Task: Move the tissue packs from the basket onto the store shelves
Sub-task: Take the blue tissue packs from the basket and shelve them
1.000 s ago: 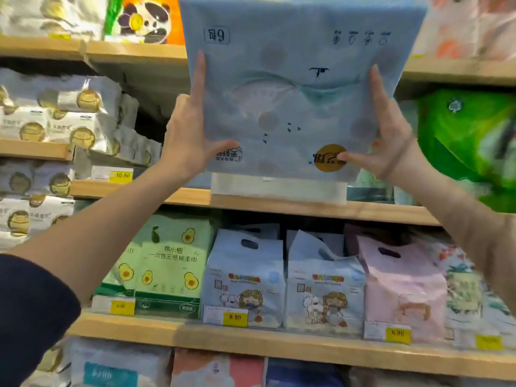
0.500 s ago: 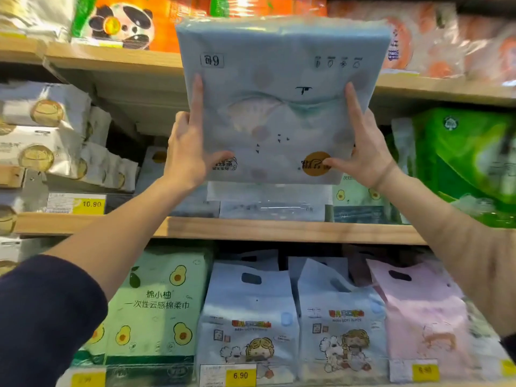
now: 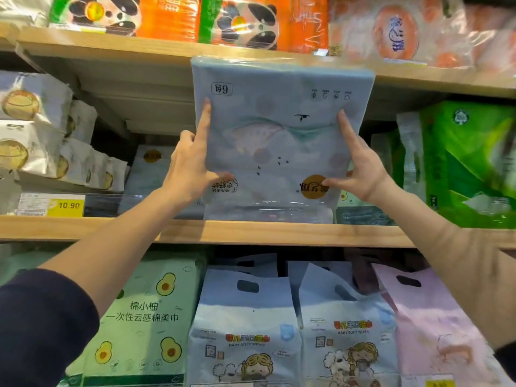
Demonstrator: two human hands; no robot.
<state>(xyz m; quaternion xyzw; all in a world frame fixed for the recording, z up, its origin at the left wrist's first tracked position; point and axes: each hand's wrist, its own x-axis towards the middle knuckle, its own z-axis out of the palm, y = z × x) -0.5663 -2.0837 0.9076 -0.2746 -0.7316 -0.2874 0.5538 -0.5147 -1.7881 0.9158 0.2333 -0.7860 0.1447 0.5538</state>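
Reaching up past a dark sleeve (image 3: 42,328), both bare forearms cross a lower row of goods: a green avocado pack (image 3: 145,311), two blue bags (image 3: 245,331) reading "BABY SOFT WIPES", and a pink bag (image 3: 430,331), its print too faint to read. Above them runs the middle shelf (image 3: 251,233), a pale wooden board with a yellow price tag (image 3: 65,205) marked 10.90. The left grip (image 3: 190,169) and right grip (image 3: 363,174) clasp the blue tissue pack (image 3: 282,129) by its side edges, each with a forefinger straight up the front and a thumb across the lower corner; the other fingers are hidden behind it. The pack stands upright at the shelf's front, its printing upside down, "6" in a box. Its clear bottom flap is level with the board; whether it touches, I cannot tell. White packs (image 3: 30,107) sit left, a blurred green pack (image 3: 474,163) right. Panda packs (image 3: 251,23) line the upper shelf (image 3: 111,48).
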